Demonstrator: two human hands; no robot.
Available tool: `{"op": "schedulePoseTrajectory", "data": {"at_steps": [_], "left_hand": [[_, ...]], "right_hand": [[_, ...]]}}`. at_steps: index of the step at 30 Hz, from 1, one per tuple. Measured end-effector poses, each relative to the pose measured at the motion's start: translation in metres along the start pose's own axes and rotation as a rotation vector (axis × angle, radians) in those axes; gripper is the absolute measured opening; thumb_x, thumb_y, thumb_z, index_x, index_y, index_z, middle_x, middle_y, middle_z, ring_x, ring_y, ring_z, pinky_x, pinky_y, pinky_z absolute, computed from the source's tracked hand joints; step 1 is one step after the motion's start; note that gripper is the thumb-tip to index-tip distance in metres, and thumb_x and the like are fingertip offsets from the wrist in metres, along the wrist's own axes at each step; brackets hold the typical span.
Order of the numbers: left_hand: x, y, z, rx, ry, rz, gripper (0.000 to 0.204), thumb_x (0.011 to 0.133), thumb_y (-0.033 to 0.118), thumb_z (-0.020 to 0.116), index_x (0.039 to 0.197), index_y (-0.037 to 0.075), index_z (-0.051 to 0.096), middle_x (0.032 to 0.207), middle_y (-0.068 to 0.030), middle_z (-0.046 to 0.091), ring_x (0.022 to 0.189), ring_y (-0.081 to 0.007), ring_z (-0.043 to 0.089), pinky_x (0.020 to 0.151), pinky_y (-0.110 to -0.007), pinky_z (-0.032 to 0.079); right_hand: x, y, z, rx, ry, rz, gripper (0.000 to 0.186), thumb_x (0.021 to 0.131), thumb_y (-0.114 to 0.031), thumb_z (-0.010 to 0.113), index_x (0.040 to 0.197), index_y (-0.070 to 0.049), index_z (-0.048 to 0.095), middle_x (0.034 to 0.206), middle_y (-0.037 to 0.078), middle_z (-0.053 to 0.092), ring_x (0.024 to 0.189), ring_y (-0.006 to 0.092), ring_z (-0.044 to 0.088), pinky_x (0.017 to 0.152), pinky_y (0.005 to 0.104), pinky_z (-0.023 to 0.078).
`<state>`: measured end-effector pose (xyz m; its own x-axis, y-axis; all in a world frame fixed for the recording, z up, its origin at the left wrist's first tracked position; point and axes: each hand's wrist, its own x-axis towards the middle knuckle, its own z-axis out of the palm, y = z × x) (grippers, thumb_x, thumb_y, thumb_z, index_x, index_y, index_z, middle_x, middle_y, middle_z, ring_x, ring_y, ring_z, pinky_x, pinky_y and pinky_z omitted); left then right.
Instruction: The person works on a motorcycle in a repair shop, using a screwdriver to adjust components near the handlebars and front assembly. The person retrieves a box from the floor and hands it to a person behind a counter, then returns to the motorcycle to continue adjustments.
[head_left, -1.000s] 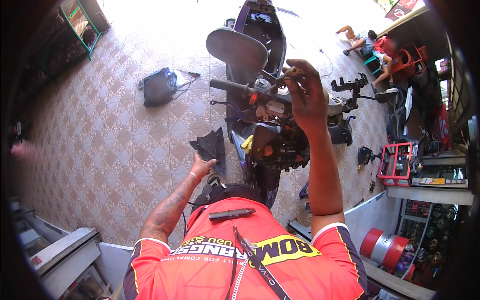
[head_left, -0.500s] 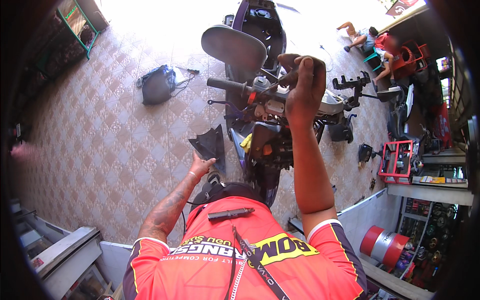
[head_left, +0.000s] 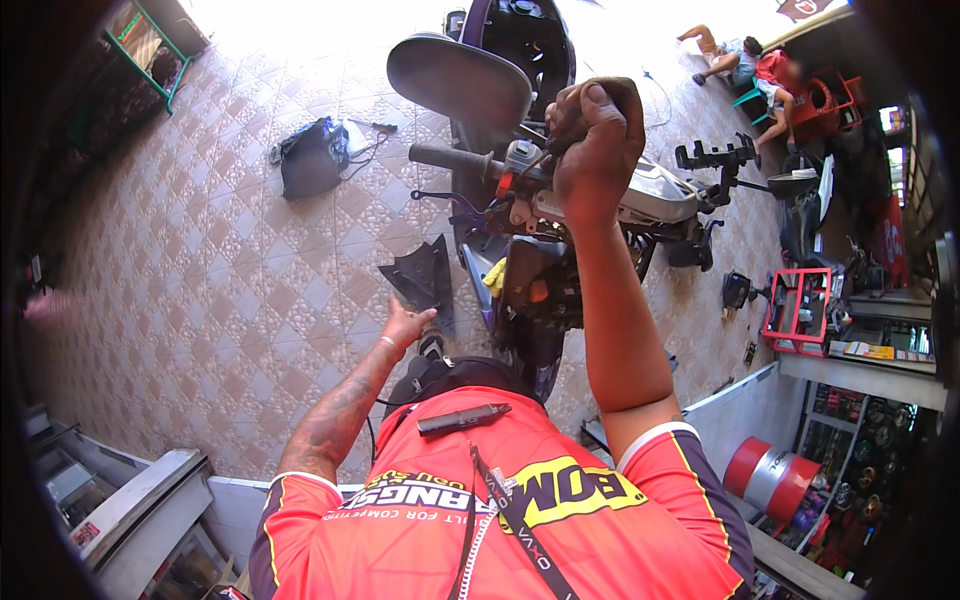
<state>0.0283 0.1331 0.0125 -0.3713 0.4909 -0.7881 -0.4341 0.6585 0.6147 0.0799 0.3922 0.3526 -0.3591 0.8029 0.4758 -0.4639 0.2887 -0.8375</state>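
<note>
My left hand (head_left: 409,322) is closed on the near edge of a black plastic panel (head_left: 425,277) with jagged edges, held low above the tiled floor. My right hand (head_left: 600,150) is raised over the motorbike's handlebar (head_left: 445,160), its fingers curled in. Whatever lies in them, if anything, is hidden. Just left of that hand is the round-ended mirror (head_left: 458,88). Below it are the purple brake lever (head_left: 445,197) and the motorbike's stripped front (head_left: 540,290), with a yellow cloth (head_left: 495,275) tucked in.
A dark bag (head_left: 312,160) lies on the floor at the left. To the right stand a black phone-holder bracket (head_left: 715,155), a red metal rack (head_left: 797,310) and a red-and-white drum (head_left: 772,475). Two people (head_left: 785,95) sit at the far right.
My right hand has turned and its fingers have curled in more. The view has shifted slightly. My left hand keeps hold of the plastic panel.
</note>
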Motion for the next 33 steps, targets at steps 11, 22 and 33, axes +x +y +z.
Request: {"op": "schedulePoseTrajectory", "data": {"at_steps": [11,22,33], "left_hand": [[0.0,-0.008,-0.003,0.015,-0.037,-0.009,0.124,0.085,0.021,0.08,0.152,0.008,-0.024,0.086,-0.0048,0.054,0.067,-0.0122,0.054,0.058,-0.03,0.052],[-0.003,-0.014,-0.016,-0.036,0.011,0.018,0.122,0.085,0.024,0.079,0.151,-0.001,-0.022,0.079,-0.0072,0.065,0.061,-0.0127,0.056,0.055,-0.028,0.049],[0.009,-0.004,-0.007,0.013,-0.039,-0.029,0.123,0.085,0.025,0.079,0.154,0.009,-0.021,0.096,-0.009,0.058,0.074,-0.0137,0.056,0.065,-0.031,0.054]], "right_hand": [[-0.002,0.019,0.013,-0.265,0.098,-0.242,0.012,0.101,-0.014,0.051,0.094,-0.005,0.053,0.077,0.003,0.057,0.061,0.0088,0.047,0.057,0.0248,0.041],[-0.032,0.02,0.002,-0.532,0.215,-0.487,0.025,0.106,-0.028,0.047,0.108,-0.003,0.043,0.09,0.006,0.049,0.079,0.0116,0.05,0.072,0.0269,0.044],[-0.044,0.007,-0.027,-0.439,-0.262,-0.56,0.032,0.096,-0.009,0.064,0.117,-0.008,0.04,0.094,0.013,0.058,0.074,0.018,0.058,0.067,0.0314,0.051]]}}
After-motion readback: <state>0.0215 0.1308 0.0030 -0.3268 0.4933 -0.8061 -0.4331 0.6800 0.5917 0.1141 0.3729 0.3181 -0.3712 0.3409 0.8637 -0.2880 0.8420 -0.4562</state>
